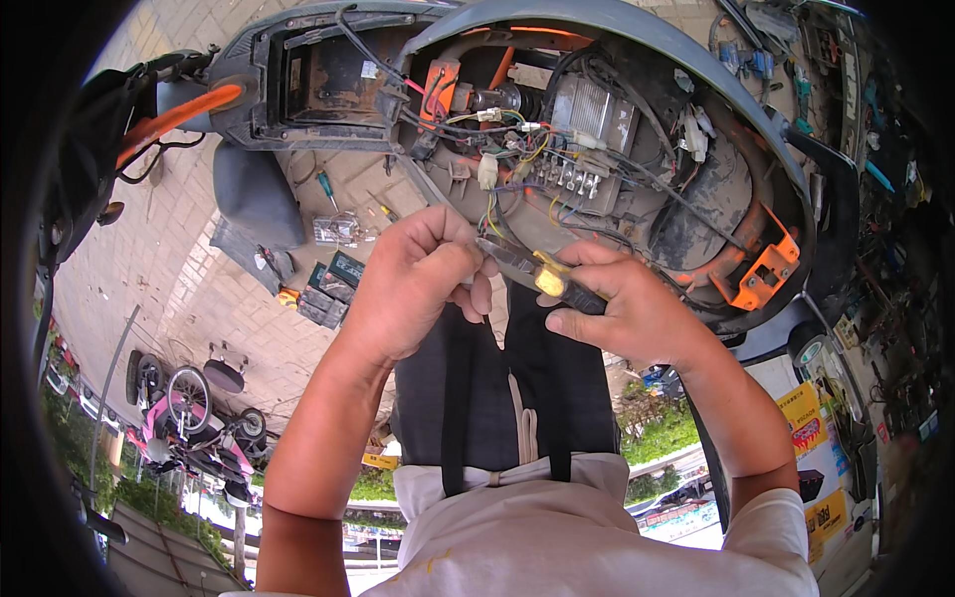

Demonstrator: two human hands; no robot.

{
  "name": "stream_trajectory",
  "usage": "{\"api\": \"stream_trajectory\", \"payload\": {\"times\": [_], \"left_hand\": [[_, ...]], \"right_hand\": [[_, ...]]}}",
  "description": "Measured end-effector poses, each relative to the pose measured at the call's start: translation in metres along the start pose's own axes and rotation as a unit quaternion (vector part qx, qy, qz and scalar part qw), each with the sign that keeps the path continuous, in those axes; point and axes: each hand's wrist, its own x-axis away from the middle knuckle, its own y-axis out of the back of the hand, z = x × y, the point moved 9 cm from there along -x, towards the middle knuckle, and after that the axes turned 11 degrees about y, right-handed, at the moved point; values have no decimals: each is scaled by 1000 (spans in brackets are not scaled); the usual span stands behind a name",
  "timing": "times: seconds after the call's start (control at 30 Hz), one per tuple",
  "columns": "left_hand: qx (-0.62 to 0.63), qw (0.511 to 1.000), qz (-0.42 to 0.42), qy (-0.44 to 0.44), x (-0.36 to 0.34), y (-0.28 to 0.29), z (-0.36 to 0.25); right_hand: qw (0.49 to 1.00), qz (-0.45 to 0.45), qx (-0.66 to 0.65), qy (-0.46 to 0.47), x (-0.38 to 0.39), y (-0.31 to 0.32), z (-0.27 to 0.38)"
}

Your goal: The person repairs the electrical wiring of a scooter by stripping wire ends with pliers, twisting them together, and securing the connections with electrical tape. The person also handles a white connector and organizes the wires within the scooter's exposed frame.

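Observation:
My right hand (622, 303) is wrapped round a pair of pliers (550, 279) with yellow and black handles. Their grey jaws point left and reach the fingertips of my left hand (428, 274). The left thumb and fingers are pinched together, and what lies between them is hidden. Just beyond both hands, thin coloured wires (491, 212) hang from the opened body of a scooter (786, 149). A white connector (487, 171) sits among those wires, beside a terminal block (575, 179) with metal contacts.
A finned metal box (595, 111) and an orange bracket (764, 264) are inside the scooter body. On the paving to the left lie a screwdriver (326, 187), dark boxes (328, 289) and a black seat-like part (257, 199). A pink two-wheeler (189, 433) stands farther off.

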Motion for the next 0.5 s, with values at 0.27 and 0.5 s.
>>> {"api": "stream_trajectory", "payload": {"times": [0.27,0.5], "left_hand": [[5,1000,-22,2,4,2,-1],[-7,1000,-23,-8,8,2,-1]], "right_hand": [[926,-17,365,93,-7,13,34],[918,-1,386,95,-7,10,37]]}}
